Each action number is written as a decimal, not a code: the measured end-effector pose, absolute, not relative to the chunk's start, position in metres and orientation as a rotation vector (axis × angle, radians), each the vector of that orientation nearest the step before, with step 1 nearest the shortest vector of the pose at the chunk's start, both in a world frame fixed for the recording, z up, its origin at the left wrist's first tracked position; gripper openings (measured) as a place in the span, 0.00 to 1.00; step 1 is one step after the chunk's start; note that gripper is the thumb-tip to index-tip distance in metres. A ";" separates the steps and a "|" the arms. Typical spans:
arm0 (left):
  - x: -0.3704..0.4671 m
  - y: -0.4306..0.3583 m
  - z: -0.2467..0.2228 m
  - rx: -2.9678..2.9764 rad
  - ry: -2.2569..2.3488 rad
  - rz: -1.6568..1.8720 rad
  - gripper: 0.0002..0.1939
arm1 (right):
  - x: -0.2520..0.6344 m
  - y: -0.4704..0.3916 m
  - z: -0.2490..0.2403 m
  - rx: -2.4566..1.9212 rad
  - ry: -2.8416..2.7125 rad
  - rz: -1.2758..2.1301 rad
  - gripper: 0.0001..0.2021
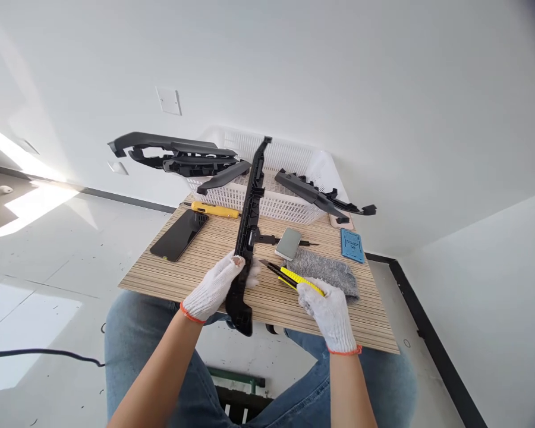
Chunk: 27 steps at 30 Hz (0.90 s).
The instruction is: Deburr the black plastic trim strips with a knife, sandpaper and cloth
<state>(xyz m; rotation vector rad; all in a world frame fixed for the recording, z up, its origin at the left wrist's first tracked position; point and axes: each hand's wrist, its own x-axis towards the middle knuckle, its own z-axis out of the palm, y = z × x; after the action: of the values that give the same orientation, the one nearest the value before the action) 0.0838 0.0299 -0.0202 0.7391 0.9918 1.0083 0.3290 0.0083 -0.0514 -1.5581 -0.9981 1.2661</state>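
Observation:
My left hand (217, 285), in a white knit glove with orange cuff, grips a long black plastic trim piece (251, 208) near its lower end. The piece stands almost upright across the table, its ribbed side facing me. In my right hand (327, 308), gloved likewise, is a yellow and black utility knife (296, 279). Its blade points left, close to the trim piece; whether it touches cannot be told. Behind the knife lie a grey cloth (325, 270) and a small grey-green rectangular block (288, 244).
A white plastic basket (285, 205) at the back holds several black trim pieces (196, 157) that jut over its sides. On the striped table (160, 282) lie a black phone (179, 235), a yellow-handled tool (216, 210) and a blue card-like item (352, 245). A dark cable (40, 352) runs at left.

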 end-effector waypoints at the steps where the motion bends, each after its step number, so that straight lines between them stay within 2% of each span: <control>1: 0.082 0.027 -0.020 0.738 0.985 0.987 0.28 | 0.329 0.008 -0.050 -1.559 -0.988 1.264 0.25; 12: 0.088 0.029 -0.017 0.772 0.912 1.012 0.24 | 0.328 0.007 -0.044 -1.586 -0.946 1.255 0.23; 18: 0.093 0.033 -0.008 0.751 0.962 0.917 0.26 | 0.329 0.006 -0.044 -1.592 -0.948 1.260 0.22; 27: 0.090 0.037 -0.010 0.656 1.086 0.778 0.37 | 0.330 0.003 -0.044 -1.587 -0.917 1.275 0.23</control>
<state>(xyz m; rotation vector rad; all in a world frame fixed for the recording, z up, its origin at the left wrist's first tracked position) 0.0904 0.0369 -0.0101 0.6560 1.0855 0.7779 0.3305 0.0031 -0.0444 -1.5870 -0.9175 1.2747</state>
